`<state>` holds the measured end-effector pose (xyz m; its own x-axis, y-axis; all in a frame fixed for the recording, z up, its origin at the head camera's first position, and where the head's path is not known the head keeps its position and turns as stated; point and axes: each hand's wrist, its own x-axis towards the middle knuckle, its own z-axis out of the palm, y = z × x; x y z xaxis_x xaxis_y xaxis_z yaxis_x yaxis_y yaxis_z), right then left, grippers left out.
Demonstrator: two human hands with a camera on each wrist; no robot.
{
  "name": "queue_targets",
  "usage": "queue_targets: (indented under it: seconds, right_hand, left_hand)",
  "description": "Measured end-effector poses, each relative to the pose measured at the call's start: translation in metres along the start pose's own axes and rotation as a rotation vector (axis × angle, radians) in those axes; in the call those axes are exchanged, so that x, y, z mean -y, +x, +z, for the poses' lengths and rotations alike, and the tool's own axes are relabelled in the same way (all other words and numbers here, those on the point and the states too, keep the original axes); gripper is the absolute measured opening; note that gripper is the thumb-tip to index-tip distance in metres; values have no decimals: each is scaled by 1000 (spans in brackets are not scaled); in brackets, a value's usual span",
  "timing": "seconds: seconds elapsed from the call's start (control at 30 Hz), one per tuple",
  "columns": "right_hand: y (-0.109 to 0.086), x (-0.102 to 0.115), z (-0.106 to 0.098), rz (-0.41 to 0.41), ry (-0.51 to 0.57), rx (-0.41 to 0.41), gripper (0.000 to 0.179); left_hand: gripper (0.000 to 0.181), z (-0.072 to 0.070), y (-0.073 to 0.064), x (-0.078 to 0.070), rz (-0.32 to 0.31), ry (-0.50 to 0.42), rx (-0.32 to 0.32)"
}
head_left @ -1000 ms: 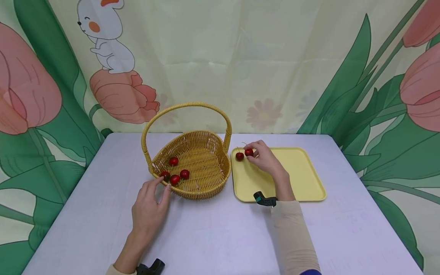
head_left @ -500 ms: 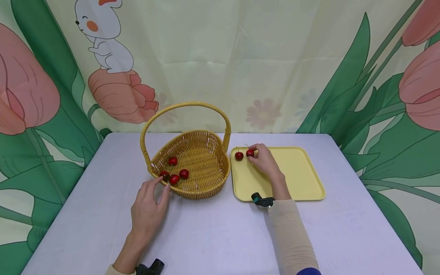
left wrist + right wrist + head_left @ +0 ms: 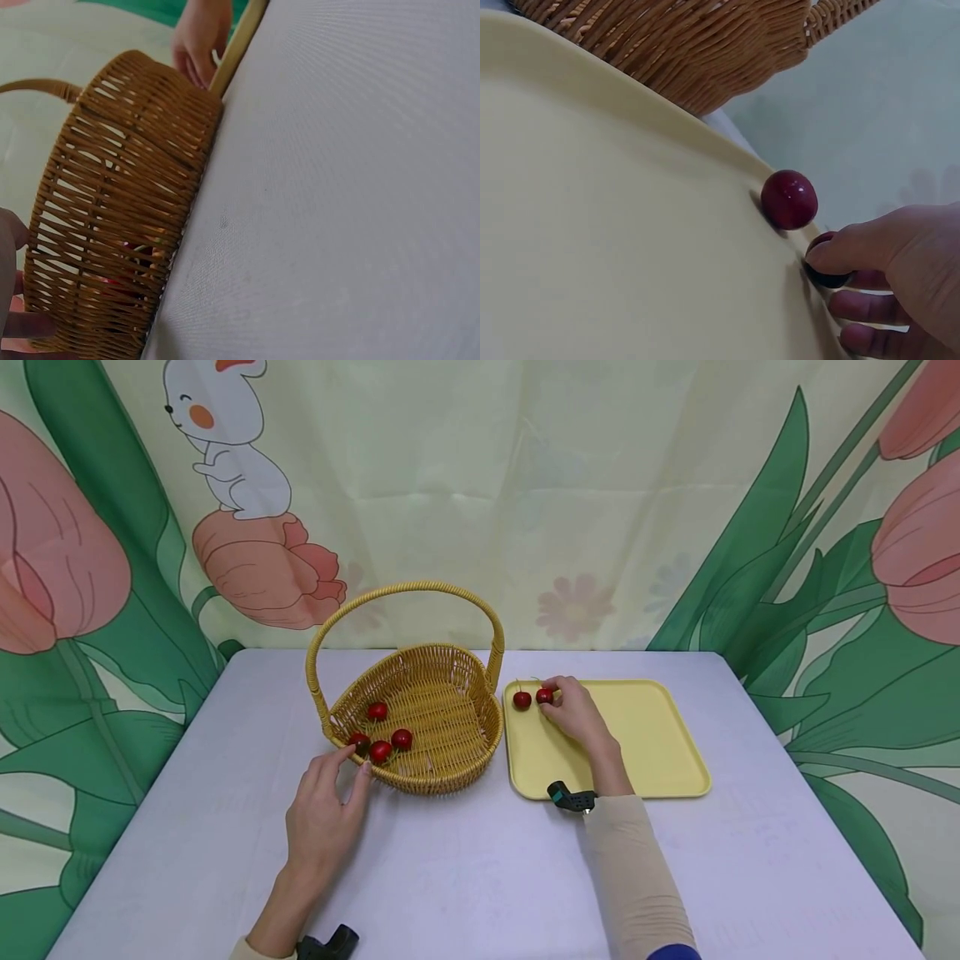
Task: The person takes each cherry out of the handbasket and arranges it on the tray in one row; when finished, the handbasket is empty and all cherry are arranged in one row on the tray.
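1. A cherry (image 3: 544, 696) was pinched between thumb and fingers of the right hand (image 3: 579, 717), at the far left corner of the tray (image 3: 667, 735); it had been lowered slightly within the last second.
2. A second cherry (image 3: 522, 700) was left just beside it; by judgement, the setting-down was nearly completed, with release not yet made.
3. The basket (image 3: 457, 714) was held at its rim by the left hand (image 3: 322, 817), unchanged; four cherries (image 3: 381, 752) were contained inside.
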<state>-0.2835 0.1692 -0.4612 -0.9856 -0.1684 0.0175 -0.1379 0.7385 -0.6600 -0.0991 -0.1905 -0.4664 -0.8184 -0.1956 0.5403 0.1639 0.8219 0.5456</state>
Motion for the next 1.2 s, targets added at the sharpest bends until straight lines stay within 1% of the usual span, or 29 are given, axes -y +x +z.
queue_targets:
  seconds: [0.3, 0.43, 0.6, 0.9, 1.2]
  right_hand:
    - [-4, 3, -6, 3, 9, 7, 47]
    - [-6, 7, -9, 2, 21, -5, 47]
    - [-8, 13, -14, 2, 10, -24, 45]
    - [-14, 30, -28, -79, 19, -70, 47]
    - [-25, 51, -41, -114, 14, -111, 48]
  left_hand:
    - [39, -1, 0, 0, -2, 2, 4]
    - [39, -1, 0, 0, -3, 1, 4]
    - [39, -1, -1, 0, -7, -3, 3]
    - [39, 0, -1, 1, -6, -1, 0]
    - [40, 1, 0, 0, -17, -1, 9]
